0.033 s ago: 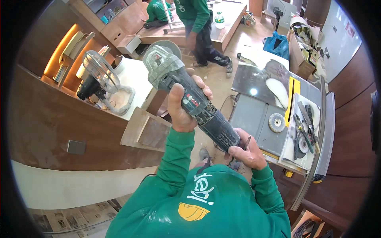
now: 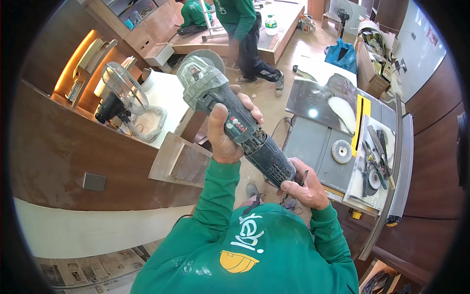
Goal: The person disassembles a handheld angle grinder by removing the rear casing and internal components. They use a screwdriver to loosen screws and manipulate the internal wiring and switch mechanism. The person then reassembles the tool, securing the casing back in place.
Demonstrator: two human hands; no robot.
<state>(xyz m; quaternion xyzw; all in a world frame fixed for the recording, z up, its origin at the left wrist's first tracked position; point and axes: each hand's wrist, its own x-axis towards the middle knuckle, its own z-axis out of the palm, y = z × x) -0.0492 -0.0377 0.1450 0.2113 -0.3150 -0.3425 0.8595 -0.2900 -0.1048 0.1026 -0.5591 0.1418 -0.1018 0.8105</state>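
A dusty angle grinder (image 2: 240,130) is held slantwise in front of my chest, its grey gear head and disc (image 2: 208,61) at the upper left. My left hand (image 2: 226,132) is closed round the middle of its body, thumb on the near side. The rear cover (image 2: 273,161) sits apart from the front housing, leaving a gap where inner parts show. My right hand (image 2: 308,188) is closed on the rear end, thumb on top. A thin, dark, flat piece (image 2: 305,177) sticks up between its thumb and fingers; its kind is unclear.
On the right, a table saw (image 2: 313,152) carries a round grinding wheel (image 2: 341,151) and a board with pliers and other hand tools (image 2: 374,164). A fan (image 2: 125,90) stands on the left counter. Ahead, a co-worker (image 2: 245,34) stands near a low wooden platform (image 2: 289,29); another sits on it.
The standing co-worker's leg and foot have shifted slightly to the left. My hands and the angle grinder have barely moved.
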